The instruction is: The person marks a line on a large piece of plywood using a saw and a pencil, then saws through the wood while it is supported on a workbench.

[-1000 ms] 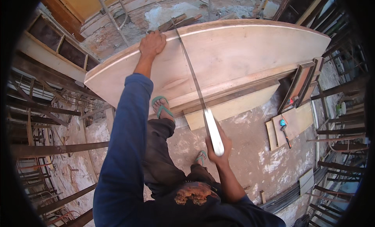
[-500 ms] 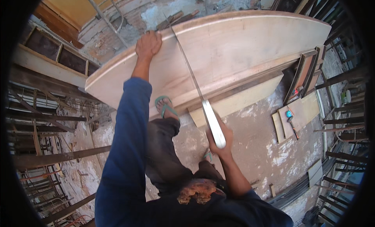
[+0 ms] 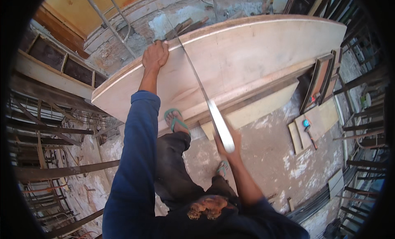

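Note:
A long, curved-topped wooden panel [image 3: 259, 50] spans the upper middle, propped on its lower side by other boards. My left hand [image 3: 155, 55] clamps its far top edge, fingers curled over. In my right hand [image 3: 231, 144] is a handsaw [image 3: 221, 128] with a white handle. Its thin blade reaches up and leftward across the panel, crossing the top edge just right of my left hand. The blade's tip sticks out beyond that edge. How deep any cut goes, I cannot tell. My left foot, in a green flip-flop [image 3: 176, 120], is raised against the panel's lower part.
A pale board [image 3: 259, 105] lies below the panel. To the right, dark wooden frames [image 3: 319, 80] lean beside small board pieces [image 3: 297, 136], with a blue tape measure [image 3: 305, 123] and a hammer-like tool [image 3: 312, 141] on them. Stacked timber lines both sides.
My right hand and the saw have shifted slightly up and left, and more of the blade shows past the panel's far edge. My left hand keeps its hold.

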`<state>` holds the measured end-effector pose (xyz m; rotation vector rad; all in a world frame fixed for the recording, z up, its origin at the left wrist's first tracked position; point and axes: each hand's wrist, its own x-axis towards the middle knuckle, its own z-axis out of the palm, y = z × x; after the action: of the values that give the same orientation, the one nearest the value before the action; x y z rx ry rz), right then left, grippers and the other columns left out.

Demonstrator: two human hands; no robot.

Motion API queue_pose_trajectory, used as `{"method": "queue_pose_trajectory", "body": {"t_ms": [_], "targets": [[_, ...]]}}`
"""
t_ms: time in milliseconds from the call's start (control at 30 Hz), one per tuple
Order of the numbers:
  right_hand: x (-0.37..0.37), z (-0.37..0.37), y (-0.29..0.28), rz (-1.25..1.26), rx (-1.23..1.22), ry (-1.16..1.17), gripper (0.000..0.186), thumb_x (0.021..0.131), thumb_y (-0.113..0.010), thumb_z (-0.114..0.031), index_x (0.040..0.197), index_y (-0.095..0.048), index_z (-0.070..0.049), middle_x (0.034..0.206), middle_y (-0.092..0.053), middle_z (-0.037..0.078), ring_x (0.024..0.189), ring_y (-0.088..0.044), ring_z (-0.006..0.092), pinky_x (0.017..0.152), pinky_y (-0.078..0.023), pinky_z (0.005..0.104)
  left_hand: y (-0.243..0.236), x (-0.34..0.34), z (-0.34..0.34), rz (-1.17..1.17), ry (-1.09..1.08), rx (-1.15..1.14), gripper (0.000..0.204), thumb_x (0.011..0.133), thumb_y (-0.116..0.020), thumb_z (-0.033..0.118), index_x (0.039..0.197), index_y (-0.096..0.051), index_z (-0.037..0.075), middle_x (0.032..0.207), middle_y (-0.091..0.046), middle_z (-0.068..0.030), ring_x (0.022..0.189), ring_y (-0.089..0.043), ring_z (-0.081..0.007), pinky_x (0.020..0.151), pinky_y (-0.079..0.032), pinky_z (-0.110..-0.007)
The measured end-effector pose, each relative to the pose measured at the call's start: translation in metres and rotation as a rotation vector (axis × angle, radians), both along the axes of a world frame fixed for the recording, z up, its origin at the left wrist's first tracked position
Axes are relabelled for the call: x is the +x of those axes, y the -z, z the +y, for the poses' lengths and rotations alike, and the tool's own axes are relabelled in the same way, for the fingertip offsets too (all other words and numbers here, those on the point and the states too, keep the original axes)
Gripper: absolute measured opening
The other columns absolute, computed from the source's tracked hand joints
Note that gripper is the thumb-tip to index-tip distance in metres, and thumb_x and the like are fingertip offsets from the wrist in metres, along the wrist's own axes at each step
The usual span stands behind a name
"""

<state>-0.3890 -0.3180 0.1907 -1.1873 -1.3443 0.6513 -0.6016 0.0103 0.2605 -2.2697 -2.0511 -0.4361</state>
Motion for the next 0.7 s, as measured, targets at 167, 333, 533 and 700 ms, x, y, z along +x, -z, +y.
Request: {"method": "queue_pose_trajectory", "body": {"t_ms": [167,333,533,700], "targets": [[-0.012,0.1,-0.018,0.119,0.016,0.036,0.066,0.076,-0.061,0.0,0.142,-0.052,-0.004,0.102,-0.068,0.024,0.074,-0.063,0.02,0.072,-0.051,0.0305,0.021,0.033,-0.015,-0.046,0.059,-0.051,0.055,0.101,-0.031,0.042,0.117,-0.063,0.0,0.117,-0.066,-0.0266,0.11,-0.062,-0.0447,0.095,-0.047,-0.053],[-0.006,-0.064,0.013,-0.001,-0.24,-0.001,0.061,0.078,-0.061,-0.001,0.139,-0.052,0.003,0.127,-0.064,0.023,0.112,-0.068,0.0267,0.09,-0.053,0.0328,0.016,-0.013,-0.009,0.008,-0.009,-0.071,0.053,0.1,-0.032,0.041,0.118,-0.063,0.002,0.114,-0.066,-0.0281,0.109,-0.062,-0.0446,0.097,-0.046,-0.053],[-0.009,0.01,0.011,-0.015,-0.078,0.044,0.06,0.078,-0.061,-0.001,0.138,-0.055,-0.001,0.106,-0.073,0.019,0.08,-0.068,0.0135,0.075,-0.054,0.0279,0.027,0.011,-0.025,0.003,0.012,-0.028,0.051,0.1,-0.036,0.041,0.116,-0.062,0.001,0.111,-0.067,-0.0284,0.107,-0.063,-0.0449,0.096,-0.047,-0.054],[-0.01,0.065,-0.024,0.057,-0.056,0.056,0.067,0.076,-0.06,-0.001,0.142,-0.051,-0.005,0.1,-0.07,0.022,0.072,-0.065,0.0178,0.068,-0.052,0.0303,0.033,0.024,-0.015,-0.076,0.033,-0.029,0.05,0.1,-0.036,0.041,0.114,-0.063,0.001,0.109,-0.068,-0.0277,0.103,-0.065,-0.0448,0.093,-0.048,-0.055]]}}
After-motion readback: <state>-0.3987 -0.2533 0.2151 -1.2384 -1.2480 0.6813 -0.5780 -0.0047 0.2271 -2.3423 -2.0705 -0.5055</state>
